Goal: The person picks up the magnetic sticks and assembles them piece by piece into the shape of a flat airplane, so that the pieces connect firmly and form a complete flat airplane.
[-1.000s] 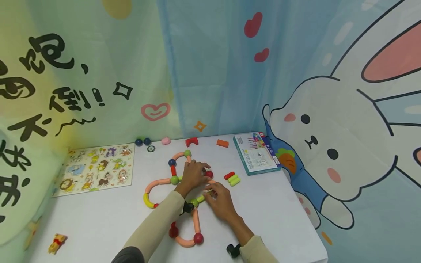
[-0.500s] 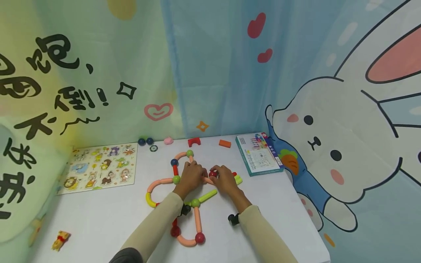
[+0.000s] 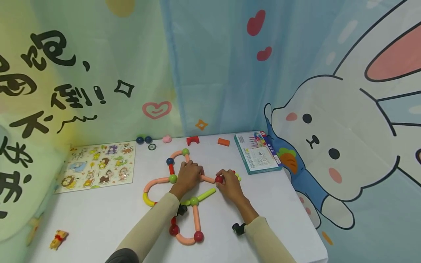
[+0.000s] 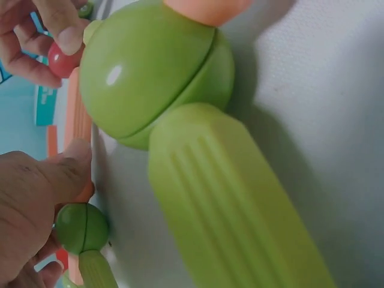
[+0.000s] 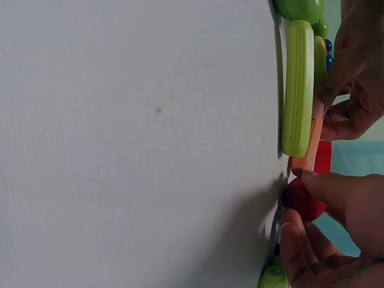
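A flat figure of coloured rods and balls [image 3: 174,197] lies on the white table [image 3: 98,223]. My left hand [image 3: 196,174] rests on the figure's middle, its fingers holding the left end of a short peach rod [image 3: 208,179]. My right hand [image 3: 223,179] pinches a red ball [image 3: 219,179] at the rod's right end. The left wrist view shows a green ball [image 4: 156,78] on a green rod [image 4: 234,204] close up, with the red ball [image 4: 60,60] behind. The right wrist view shows the green rod [image 5: 298,87], the peach rod [image 5: 309,147] and the pinched red ball [image 5: 303,201].
An animal puzzle board [image 3: 95,166] lies at the left and a teal box [image 3: 256,153] at the right rear. Loose rods [image 3: 237,177] sit just beyond my right hand. A red arch [image 3: 192,140], an orange block [image 3: 223,142] and dark balls [image 3: 144,140] line the curtain.
My right hand left the green rod, went up to the red ball and took it; ball and hand now sit slightly further right. The left hand stayed on the figure.
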`<state>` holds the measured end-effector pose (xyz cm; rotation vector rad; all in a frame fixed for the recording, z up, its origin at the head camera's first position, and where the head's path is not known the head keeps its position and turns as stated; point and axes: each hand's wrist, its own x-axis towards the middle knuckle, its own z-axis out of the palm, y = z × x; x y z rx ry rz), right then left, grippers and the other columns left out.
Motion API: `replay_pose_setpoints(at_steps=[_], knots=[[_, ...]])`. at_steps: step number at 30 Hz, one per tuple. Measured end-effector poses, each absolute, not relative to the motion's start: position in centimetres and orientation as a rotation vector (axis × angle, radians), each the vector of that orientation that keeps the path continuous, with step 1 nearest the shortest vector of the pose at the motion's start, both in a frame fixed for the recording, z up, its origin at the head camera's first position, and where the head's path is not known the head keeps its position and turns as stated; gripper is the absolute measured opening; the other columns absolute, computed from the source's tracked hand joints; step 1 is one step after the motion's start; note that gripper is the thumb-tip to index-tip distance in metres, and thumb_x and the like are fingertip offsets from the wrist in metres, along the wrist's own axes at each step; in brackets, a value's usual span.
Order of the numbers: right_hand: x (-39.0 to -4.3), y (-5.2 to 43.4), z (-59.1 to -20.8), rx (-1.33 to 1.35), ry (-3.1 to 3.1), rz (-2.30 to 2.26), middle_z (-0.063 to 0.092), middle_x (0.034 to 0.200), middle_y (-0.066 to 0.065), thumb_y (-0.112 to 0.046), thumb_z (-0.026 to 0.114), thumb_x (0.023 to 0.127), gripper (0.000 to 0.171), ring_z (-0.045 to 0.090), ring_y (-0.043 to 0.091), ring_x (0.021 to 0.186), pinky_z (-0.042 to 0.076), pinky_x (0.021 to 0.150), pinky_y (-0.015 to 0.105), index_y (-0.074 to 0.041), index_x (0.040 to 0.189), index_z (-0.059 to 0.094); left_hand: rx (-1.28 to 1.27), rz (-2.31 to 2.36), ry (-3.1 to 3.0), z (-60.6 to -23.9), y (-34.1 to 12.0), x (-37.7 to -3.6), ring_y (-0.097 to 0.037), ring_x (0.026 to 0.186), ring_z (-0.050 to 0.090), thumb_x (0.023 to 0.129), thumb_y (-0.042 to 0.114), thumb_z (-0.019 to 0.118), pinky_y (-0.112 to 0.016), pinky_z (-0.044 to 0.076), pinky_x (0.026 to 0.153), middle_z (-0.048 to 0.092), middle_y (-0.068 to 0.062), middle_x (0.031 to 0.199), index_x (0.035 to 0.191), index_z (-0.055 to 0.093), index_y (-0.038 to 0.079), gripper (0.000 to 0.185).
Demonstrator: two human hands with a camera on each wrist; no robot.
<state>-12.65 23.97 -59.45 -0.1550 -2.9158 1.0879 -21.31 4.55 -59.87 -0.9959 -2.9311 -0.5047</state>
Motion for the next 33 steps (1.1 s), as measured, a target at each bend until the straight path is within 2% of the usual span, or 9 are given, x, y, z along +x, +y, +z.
replay_pose_setpoints(at_steps=[4,7,12,15,17,20,24,33], knots=[[-12.6,23.7,-59.5,-0.191,-2.894,1.134,0.064,0.105,0.013,-0.004,0.082,0.090,0.031,0.059,0.024,0.092,0.050,0.080,0.034,-0.009,0.118,0.072,-0.969,-0.535,-2.937,-59.9,4.4,-21.3,-0.021,0.096,0.056,0.096,0.019,0.079,-0.043,0.040,0.093,0.076,0.000,0.096,0.100,0.078,0.019,0.005],[-12.6,23.6,-59.5,-0.206,-2.892,1.145,0.065,0.106,0.013,-0.005,0.082,0.090,0.032,0.060,0.024,0.092,0.049,0.079,0.032,-0.009,0.120,0.072,-0.947,-0.554,-2.930,-59.8,4.4,-21.1,-0.023,0.101,0.057,0.096,0.020,0.080,-0.044,0.041,0.094,0.076,-0.001,0.102,0.105,0.077,0.019,0.010],[-12.6,23.9,-59.8,-0.194,-2.877,1.209,0.067,0.105,0.010,-0.008,0.082,0.091,0.031,0.059,0.020,0.089,0.049,0.077,0.029,-0.009,0.121,0.074,-0.947,-0.565,-2.866,-59.4,4.8,-19.1,-0.025,0.106,0.058,0.088,0.037,0.088,-0.043,0.045,0.091,0.071,-0.005,0.112,0.114,0.074,0.020,0.034],[-12.7,24.1,-60.0,-0.193,-2.860,1.251,0.072,0.107,0.010,-0.009,0.083,0.091,0.030,0.061,0.017,0.088,0.051,0.077,0.031,-0.008,0.121,0.075,-1.004,-0.503,-2.868,-59.3,5.2,-17.3,-0.024,0.099,0.061,0.084,0.052,0.088,-0.041,0.047,0.087,0.072,-0.003,0.106,0.109,0.072,0.019,0.044],[-12.7,24.1,-60.1,-0.214,-2.854,1.275,0.073,0.109,0.009,-0.011,0.082,0.092,0.030,0.062,0.016,0.088,0.052,0.078,0.031,-0.009,0.121,0.075,-1.033,-0.435,-2.897,-59.5,5.4,-16.3,-0.024,0.096,0.064,0.082,0.055,0.088,-0.041,0.047,0.087,0.074,-0.001,0.100,0.105,0.072,0.019,0.045],[-12.7,24.2,-60.0,-0.242,-2.861,1.300,0.074,0.110,0.009,-0.013,0.082,0.094,0.030,0.063,0.016,0.088,0.053,0.079,0.032,-0.011,0.122,0.075,-1.020,-0.361,-2.957,-59.9,5.7,-15.2,-0.022,0.091,0.066,0.085,0.050,0.087,-0.038,0.046,0.084,0.075,0.001,0.095,0.104,0.071,0.019,0.040],[-12.6,24.0,-59.8,-0.265,-2.873,1.332,0.073,0.107,0.008,-0.016,0.080,0.095,0.029,0.063,0.016,0.086,0.054,0.078,0.032,-0.011,0.123,0.075,-0.940,-0.427,-2.989,-60.4,5.6,-14.4,-0.019,0.084,0.062,0.090,0.037,0.086,-0.033,0.041,0.076,0.075,0.001,0.095,0.109,0.069,0.018,0.031],[-11.9,23.3,-59.5,-0.252,-2.842,1.428,0.074,0.105,0.009,-0.017,0.077,0.098,0.027,0.066,0.016,0.087,0.058,0.081,0.034,-0.009,0.124,0.076,-0.857,-0.540,-2.878,-61.0,4.7,-13.7,-0.022,0.085,0.063,0.092,0.033,0.083,-0.034,0.041,0.073,0.075,-0.002,0.101,0.107,0.070,0.015,0.027]])
